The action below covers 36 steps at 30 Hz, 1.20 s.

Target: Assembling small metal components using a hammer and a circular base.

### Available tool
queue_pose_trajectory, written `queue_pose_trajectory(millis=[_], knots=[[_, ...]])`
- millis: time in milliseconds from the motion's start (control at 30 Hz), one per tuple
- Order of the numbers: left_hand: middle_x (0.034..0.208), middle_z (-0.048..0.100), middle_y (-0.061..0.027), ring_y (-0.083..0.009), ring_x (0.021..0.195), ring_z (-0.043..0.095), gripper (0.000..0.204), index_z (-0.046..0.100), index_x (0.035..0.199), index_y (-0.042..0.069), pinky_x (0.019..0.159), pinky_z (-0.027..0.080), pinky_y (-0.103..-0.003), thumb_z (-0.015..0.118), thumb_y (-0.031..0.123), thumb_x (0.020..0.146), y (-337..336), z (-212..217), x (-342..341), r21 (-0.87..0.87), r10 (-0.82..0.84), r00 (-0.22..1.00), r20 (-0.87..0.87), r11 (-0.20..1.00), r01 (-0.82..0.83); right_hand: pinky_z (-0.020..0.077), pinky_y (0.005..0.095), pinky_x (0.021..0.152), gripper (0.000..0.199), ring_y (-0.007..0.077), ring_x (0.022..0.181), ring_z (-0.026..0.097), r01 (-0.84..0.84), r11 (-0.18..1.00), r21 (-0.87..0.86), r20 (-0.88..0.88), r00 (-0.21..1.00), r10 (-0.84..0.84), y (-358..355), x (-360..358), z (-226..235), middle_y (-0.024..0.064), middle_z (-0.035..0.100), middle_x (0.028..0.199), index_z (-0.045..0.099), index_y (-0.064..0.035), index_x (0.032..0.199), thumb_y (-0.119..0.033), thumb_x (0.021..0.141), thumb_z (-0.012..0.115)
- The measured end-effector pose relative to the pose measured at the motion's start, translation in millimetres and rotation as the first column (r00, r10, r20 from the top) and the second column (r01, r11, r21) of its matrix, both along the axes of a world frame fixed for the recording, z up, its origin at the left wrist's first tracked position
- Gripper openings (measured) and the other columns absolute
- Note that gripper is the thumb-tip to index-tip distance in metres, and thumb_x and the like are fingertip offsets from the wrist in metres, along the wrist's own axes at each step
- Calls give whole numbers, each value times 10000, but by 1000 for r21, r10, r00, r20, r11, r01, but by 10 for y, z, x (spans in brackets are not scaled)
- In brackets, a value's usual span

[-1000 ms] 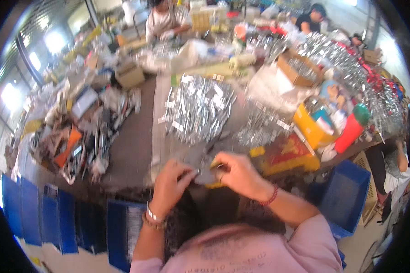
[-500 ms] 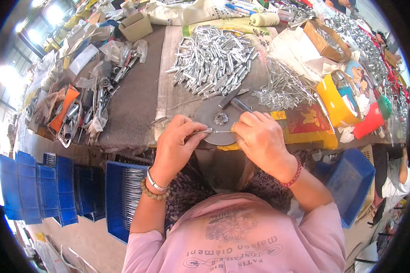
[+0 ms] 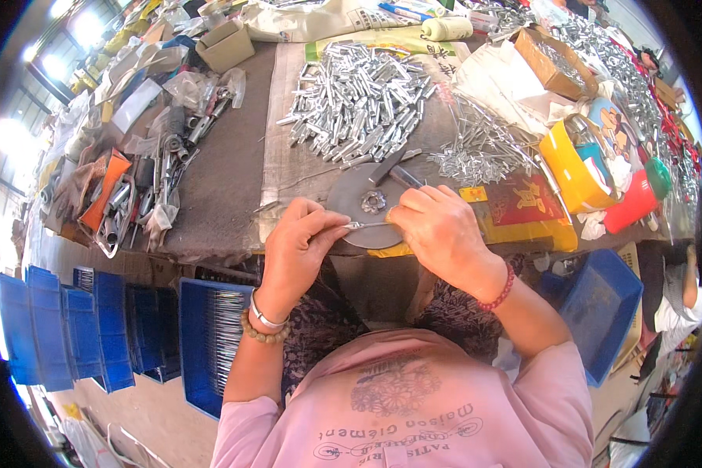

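Observation:
Over the near edge of a round grey plate [image 3: 343, 195], my left hand [image 3: 304, 243] pinches a small silvery metal sleeve [image 3: 354, 225], mostly covered by the fingers. From the other side my right hand [image 3: 444, 238] grips a thin metal rod [image 3: 376, 225], its far end hidden in the fingers. The rod's tip meets the sleeve; whether it is inside I cannot tell. A flower-shaped metal piece [image 3: 374, 202] sits mid-plate. Behind my right hand, a dark hammer-like tool [image 3: 388, 166] rests on the plate.
A heap of silvery metal sleeves [image 3: 359, 101] lies beyond the plate, with thin metal pins [image 3: 476, 152] to its right. Tools and bags [image 3: 156, 156] crowd the left. A yellow container [image 3: 573, 168] stands right. Blue bins [image 3: 199, 343] flank my legs, one holding rods.
The small gap between the rod's tip and the sleeve has closed. My right hand has come slightly left, nearer my left hand; the whole view has shifted a little.

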<state>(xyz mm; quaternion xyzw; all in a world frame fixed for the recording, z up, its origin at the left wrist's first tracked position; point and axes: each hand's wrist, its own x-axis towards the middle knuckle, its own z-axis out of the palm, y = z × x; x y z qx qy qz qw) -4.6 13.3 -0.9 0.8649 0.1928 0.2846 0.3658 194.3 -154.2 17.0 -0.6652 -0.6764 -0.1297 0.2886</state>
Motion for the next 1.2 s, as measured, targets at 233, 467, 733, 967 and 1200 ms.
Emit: queue_pose_trajectory(millis=[233, 467, 733, 967, 1200], knots=[[953, 637, -61, -205, 899, 642, 220, 847, 1073, 55, 802, 514, -320, 863, -16, 866, -58, 12, 47, 56, 17, 1000, 6, 998, -17, 520, 414, 824, 21, 267, 907, 659, -9, 1000, -12, 23, 1000, 10, 18, -16, -32, 50, 615, 906, 717, -107, 879, -96, 885, 700], [936, 669, -82, -259, 820, 688, 172, 842, 1055, 73, 734, 540, -344, 880, 49, 889, -70, -18, 26, 110, 38, 998, 41, 993, -43, 565, 441, 818, 129, 291, 911, 692, 61, 996, 65, -20, 998, -60, 9, 151, 16, 70, 651, 912, 789, -105, 971, -73, 869, 716], [938, 671, -80, -253, 817, 687, 183, 844, 1069, 74, 731, 542, -343, 879, 41, 893, -77, 12, 20, 91, 30, 999, 43, 995, -33, 597, 479, 822, 99, 354, 965, 729, 361, 931, -45, -73, 929, -363, 76, 979, 75, 113, 687, 948, 809, -98, 967, -90, 913, 726], [944, 673, -80, -251, 815, 690, 185, 840, 1070, 69, 727, 545, -344, 879, 37, 892, -78, 12, 26, 90, 17, 999, 41, 996, -21, 582, 480, 856, 16, 329, 979, 709, 208, 973, -97, 161, 968, -191, 255, 1027, -56, 105, 667, 933, 746, -82, 863, -96, 855, 745], [939, 673, -76, -262, 810, 695, 182, 840, 1068, 86, 722, 549, -353, 877, 45, 894, -69, -9, 23, 124, 30, 997, 71, 991, -39, 598, 486, 838, 72, 366, 946, 752, 283, 952, -113, -48, 956, -290, 186, 950, 3, 136, 742, 942, 744, -47, 950, -63, 880, 740]])
